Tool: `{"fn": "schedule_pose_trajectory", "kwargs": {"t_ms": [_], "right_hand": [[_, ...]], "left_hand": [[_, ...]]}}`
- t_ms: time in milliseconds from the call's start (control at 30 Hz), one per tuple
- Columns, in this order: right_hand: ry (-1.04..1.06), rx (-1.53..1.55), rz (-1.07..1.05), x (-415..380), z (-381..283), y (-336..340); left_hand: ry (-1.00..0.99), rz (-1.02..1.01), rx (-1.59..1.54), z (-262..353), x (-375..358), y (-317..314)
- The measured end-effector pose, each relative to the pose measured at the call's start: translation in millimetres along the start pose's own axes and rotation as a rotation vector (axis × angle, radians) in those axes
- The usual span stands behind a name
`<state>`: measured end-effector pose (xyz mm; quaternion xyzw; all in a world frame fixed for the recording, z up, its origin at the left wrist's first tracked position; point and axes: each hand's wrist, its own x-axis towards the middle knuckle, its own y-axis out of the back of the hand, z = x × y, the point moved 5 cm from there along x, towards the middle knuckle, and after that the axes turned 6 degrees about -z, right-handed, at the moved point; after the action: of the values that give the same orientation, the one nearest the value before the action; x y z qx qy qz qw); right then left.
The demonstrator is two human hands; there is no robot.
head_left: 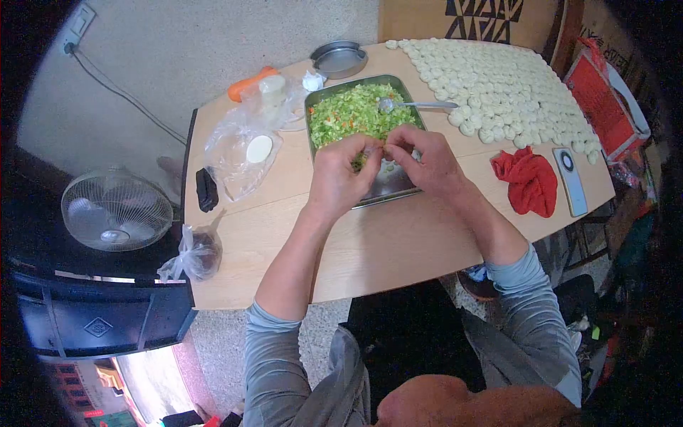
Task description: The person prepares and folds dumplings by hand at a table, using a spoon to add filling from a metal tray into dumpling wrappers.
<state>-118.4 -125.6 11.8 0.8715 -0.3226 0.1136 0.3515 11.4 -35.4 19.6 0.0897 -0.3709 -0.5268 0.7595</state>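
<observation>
My left hand (345, 174) and my right hand (425, 162) meet fingertip to fingertip over the near part of a metal tray (388, 199). Both are closed in a pinch, and the fingers hide whatever small thing may be between them. Chopped green filling (356, 107) with orange bits fills much of the tray; its near end shows bare metal. A spoon (427, 104) rests in the filling, its handle over the right rim. Rows of pale dumplings (498, 85) cover the table's far right. Round white wrappers (260, 149) lie on a clear plastic bag (228, 160) to the left.
Behind the tray stand a round metal tin (340, 62) and an orange item (249, 84). A red cloth (528, 181) and a phone (570, 181) lie at right. A tied bag (196, 252) sits at the near left corner, beside a fan (116, 210).
</observation>
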Motion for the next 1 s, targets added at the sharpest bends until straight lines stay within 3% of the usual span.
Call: {"fn": "schedule_pose_trajectory", "kwargs": {"t_ms": [167,567,867,1000], "right_hand": [[0.058,-0.018,-0.057,-1,-4,-2],[-0.227,0.237,0.123,0,25,6],[-0.222,0.201,0.082,2,30,5],[-0.173,0.134,0.077,2,34,4]], "left_hand": [[-0.088,-0.011,0.167,5,1,1],[0.029,-0.098,0.139,-4,-1,-3],[0.0,-0.057,0.037,-1,-1,-3],[0.029,0.059,-0.075,-15,3,9]]}}
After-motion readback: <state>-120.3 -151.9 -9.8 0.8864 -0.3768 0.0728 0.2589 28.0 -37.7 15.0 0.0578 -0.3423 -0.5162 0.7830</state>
